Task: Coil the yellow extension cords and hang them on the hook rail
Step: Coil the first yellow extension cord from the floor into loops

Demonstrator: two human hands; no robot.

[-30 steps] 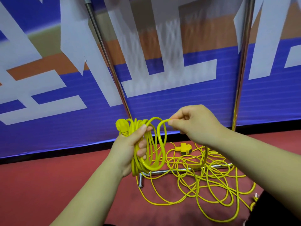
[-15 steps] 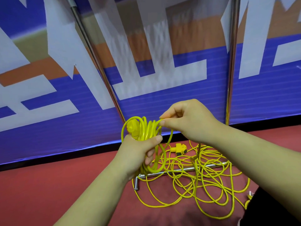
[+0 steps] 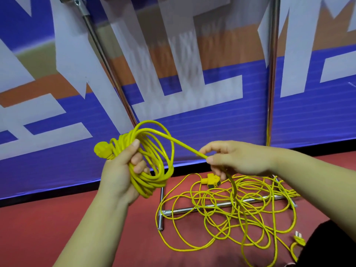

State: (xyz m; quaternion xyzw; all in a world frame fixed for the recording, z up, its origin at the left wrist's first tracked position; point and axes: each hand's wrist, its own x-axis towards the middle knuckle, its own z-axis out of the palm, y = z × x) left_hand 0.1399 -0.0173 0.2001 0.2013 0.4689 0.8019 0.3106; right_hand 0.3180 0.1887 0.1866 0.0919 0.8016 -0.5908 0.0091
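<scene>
Coil [image 3: 154,170]: several loops are gathered and held upright in the left hand [image 3: 117,174]. The fingers curl through the loops and the thumb presses over the top. A plug [image 3: 101,149] sticks out at that hand's far side.

Strand [image 3: 185,147]: it runs taut from the coil's top to the right hand [image 3: 238,160], which pinches it between thumb and fingertips. From there it drops to the floor [image 3: 28,228].

Loose cord [image 3: 238,204]: a large tangle lies on the red floor, draped over the rack's base bar [image 3: 179,210]. A socket block [image 3: 212,181] sits at its far edge and a second plug [image 3: 298,236] lies to the right. Whether this is one cord or several cannot be told.

Judgement: coiling is partly done, and most of the length remains uncoiled. No coil is seen hanging, and the hook rail is not in view. A pole [image 3: 271,83] rises before a banner [image 3: 192,122].
</scene>
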